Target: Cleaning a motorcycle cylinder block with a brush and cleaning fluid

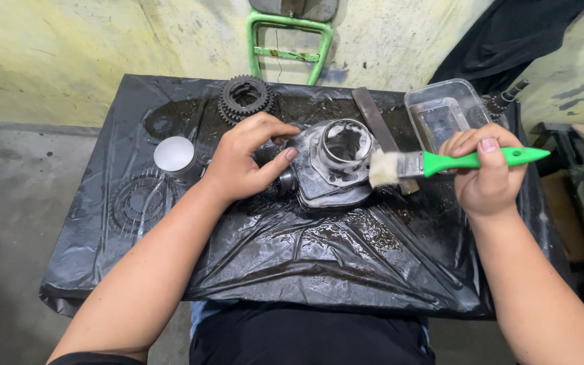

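Observation:
A grey metal engine cylinder [336, 162] with a round bore lies on a table covered in wet black plastic sheet [319, 250]. My left hand [245, 159] grips the cylinder's left side, thumb against it. My right hand [487, 177] holds a paintbrush [434, 163] with a green handle. Its pale bristles touch the cylinder's right edge.
A stack of dark gears [245, 98] sits at the back of the table. A silver piston [176, 159] stands at the left, near a sprocket outline under the plastic [140, 199]. A clear plastic tray [444, 111] and a flat metal bar [376, 118] lie at the back right. A green metal frame [288, 44] leans on the wall.

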